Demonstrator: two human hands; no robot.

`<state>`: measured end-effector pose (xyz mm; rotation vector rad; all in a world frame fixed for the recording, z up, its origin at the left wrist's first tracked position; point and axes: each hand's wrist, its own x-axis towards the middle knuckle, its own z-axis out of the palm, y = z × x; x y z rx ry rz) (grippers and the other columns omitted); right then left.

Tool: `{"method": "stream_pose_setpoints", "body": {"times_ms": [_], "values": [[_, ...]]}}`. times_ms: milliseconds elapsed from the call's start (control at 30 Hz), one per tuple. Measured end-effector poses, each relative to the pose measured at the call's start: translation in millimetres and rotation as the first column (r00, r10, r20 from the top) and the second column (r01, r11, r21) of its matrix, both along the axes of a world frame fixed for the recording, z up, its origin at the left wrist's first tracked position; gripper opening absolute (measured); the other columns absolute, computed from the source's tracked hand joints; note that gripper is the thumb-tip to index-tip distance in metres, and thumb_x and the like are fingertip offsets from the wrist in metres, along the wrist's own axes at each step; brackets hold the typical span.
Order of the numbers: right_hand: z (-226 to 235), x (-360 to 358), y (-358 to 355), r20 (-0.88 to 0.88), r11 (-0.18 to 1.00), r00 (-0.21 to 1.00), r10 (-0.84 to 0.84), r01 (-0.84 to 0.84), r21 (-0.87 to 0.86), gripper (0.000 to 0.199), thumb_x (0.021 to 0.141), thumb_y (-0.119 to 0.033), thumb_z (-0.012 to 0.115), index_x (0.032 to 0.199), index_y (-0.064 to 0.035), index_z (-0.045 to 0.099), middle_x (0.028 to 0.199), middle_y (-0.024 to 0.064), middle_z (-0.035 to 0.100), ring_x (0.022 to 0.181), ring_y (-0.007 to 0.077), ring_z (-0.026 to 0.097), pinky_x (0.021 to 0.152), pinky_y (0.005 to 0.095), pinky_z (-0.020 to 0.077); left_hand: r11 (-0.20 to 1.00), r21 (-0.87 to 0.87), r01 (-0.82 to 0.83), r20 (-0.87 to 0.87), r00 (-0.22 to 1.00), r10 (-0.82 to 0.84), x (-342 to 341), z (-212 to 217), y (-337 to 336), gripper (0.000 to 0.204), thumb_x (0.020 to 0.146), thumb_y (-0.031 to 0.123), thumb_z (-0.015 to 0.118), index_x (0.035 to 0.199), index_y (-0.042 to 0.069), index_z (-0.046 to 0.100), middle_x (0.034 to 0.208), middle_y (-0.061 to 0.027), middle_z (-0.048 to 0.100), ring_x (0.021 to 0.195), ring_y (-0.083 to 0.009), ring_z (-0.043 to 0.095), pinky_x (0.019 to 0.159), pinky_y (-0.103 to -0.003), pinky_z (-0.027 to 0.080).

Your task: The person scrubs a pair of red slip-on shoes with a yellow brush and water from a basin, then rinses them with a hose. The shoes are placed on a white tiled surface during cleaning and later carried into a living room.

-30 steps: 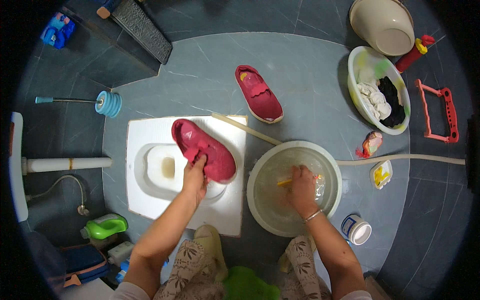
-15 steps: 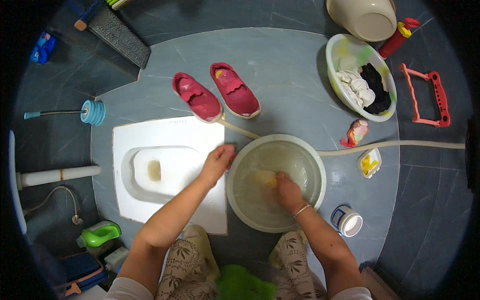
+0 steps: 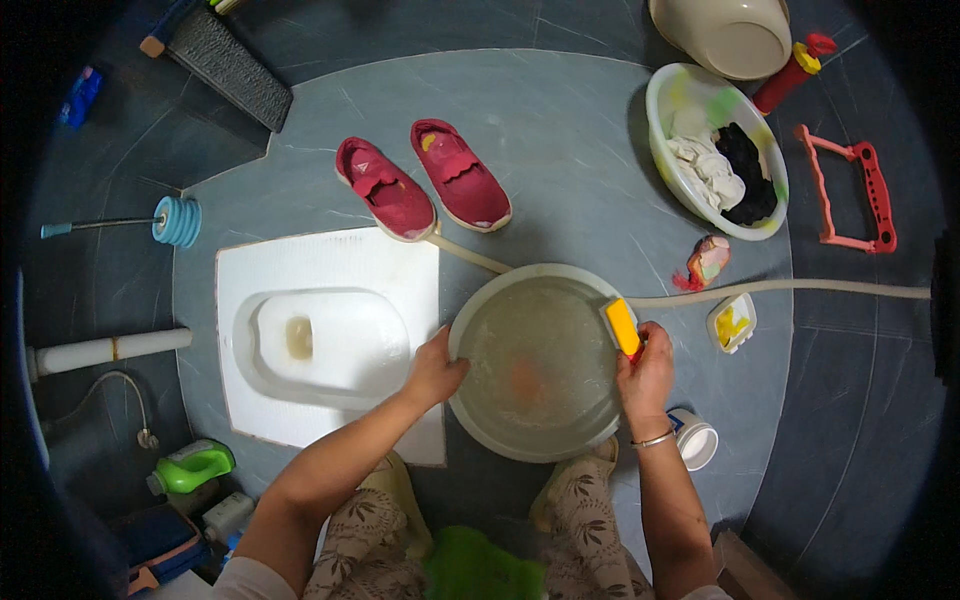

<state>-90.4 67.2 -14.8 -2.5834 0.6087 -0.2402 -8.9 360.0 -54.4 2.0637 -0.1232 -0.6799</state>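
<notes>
In front of me stands a round pale basin (image 3: 632,395) of cloudy water. My left hand (image 3: 437,370) is closed on its left rim, fingers partly hidden. At the right rim my right hand (image 3: 648,378) grips a small scrubbing brush (image 3: 622,326) with a yellow back and a red part; its pale bristles face the basin. A blurred orange patch (image 3: 526,380) shows in the water, and I cannot make out what it is. Two red shoes, the left shoe (image 3: 388,190) and the right shoe (image 3: 462,178), lie beyond the basin.
A white squat toilet (image 3: 230,300) lies left of the basin. A hose (image 3: 770,287) runs behind it. To the right are a soap dish (image 3: 742,342), a white tub (image 3: 700,447) and a basin of clothes (image 3: 660,170). A green bottle (image 3: 200,467) lies at lower left.
My right hand has come up out of the water to the right rim, with the yellow brush now visible in it. My left hand has moved down along the left rim.
</notes>
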Motion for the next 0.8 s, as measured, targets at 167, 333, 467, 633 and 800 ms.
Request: {"method": "stream_pose_setpoints", "body": {"times_ms": [167, 333, 467, 633, 800], "values": [[-7, 2, -19, -0.137, 0.986, 0.987, 0.085, -0.103, -0.131, 0.051, 0.065, 0.0, 0.069, 0.113, -0.0077, 0.051, 0.095, 0.0145, 0.058, 0.091, 0.0361, 0.056, 0.076, 0.0432, 0.0476, 0.996, 0.072, 0.042, -0.051, 0.998, -0.039, 13, 0, -10, 0.049, 0.076, 0.004, 0.055, 0.122, -0.004, 0.043, 0.109, -0.0258, 0.058, 0.105, -0.0395, 0.056, 0.089, -0.043, 0.044], [-10, -2, -37, -0.192, 0.986, 0.981, 0.029, -0.059, -0.154, 0.052, 0.066, -0.001, 0.067, 0.114, -0.0089, 0.051, 0.092, 0.0157, 0.057, 0.088, 0.0366, 0.057, 0.073, 0.0445, 0.0482, 0.999, 0.044, 0.025, -0.097, 0.995, -0.021, 12, -8, -33, 0.054, 0.078, 0.007, 0.057, 0.128, -0.003, 0.039, 0.122, -0.0256, 0.05, 0.113, -0.0368, 0.05, 0.094, -0.042, 0.04], [-8, 5, -58, -0.12, 0.969, 0.992, -0.044, 0.013, -0.248, 0.049, 0.068, 0.002, 0.064, 0.114, -0.0108, 0.053, 0.094, 0.0157, 0.055, 0.086, 0.0358, 0.057, 0.07, 0.0427, 0.049, 0.993, -0.017, 0.12, -0.171, 0.978, -0.121, 13, -11, -59, 0.053, 0.084, 0.016, 0.057, 0.131, -0.002, 0.038, 0.123, -0.0249, 0.046, 0.114, -0.0365, 0.048, 0.094, -0.042, 0.04], [-3, 11, -37, 0.004, 0.935, 0.996, 0.093, -0.086, -0.345, 0.054, 0.073, 0.002, 0.058, 0.124, -0.0115, 0.05, 0.107, 0.0137, 0.051, 0.087, 0.0335, 0.058, 0.07, 0.0425, 0.0494, 0.998, -0.011, 0.063, 0.111, 0.992, -0.061, 49, 1, -54, 0.048, 0.091, 0.028, 0.055, 0.128, 0.0, 0.045, 0.113, -0.0199, 0.054, 0.099, -0.0295, 0.056, 0.086, -0.038, 0.045], [-23, 7, -10, -0.286, 0.984, 0.954, 0.091, -0.13, -0.12, 0.055, 0.078, -0.003, 0.057, 0.129, -0.0131, 0.042, 0.107, 0.0148, 0.05, 0.084, 0.0349, 0.059, 0.065, 0.0442, 0.051, 0.976, 0.116, -0.183, 0.009, 0.983, 0.183, 115, -22, 16, 0.025, 0.092, 0.024, 0.054, 0.098, 0.0, 0.061, 0.078, -0.0086, 0.062, 0.07, -0.0191, 0.059, 0.063, -0.032, 0.048]]}}
